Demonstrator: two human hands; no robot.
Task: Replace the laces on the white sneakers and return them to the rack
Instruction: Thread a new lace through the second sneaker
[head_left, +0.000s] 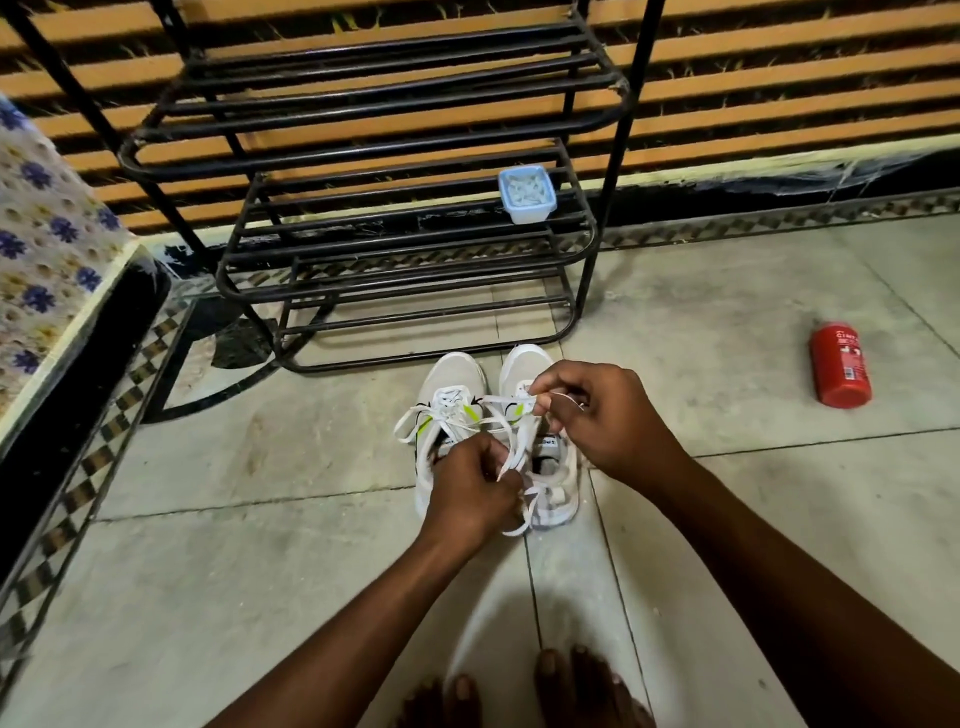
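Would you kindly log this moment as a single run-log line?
left hand: grips flat white laces | right hand: pinches them | white mesh sneakers: on grey tiled floor, before black metal rack

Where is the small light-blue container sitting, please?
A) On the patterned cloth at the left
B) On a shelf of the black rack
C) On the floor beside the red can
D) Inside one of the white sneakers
B: the light-blue container rests on the bars of a middle shelf of the black rack, near that shelf's right end.
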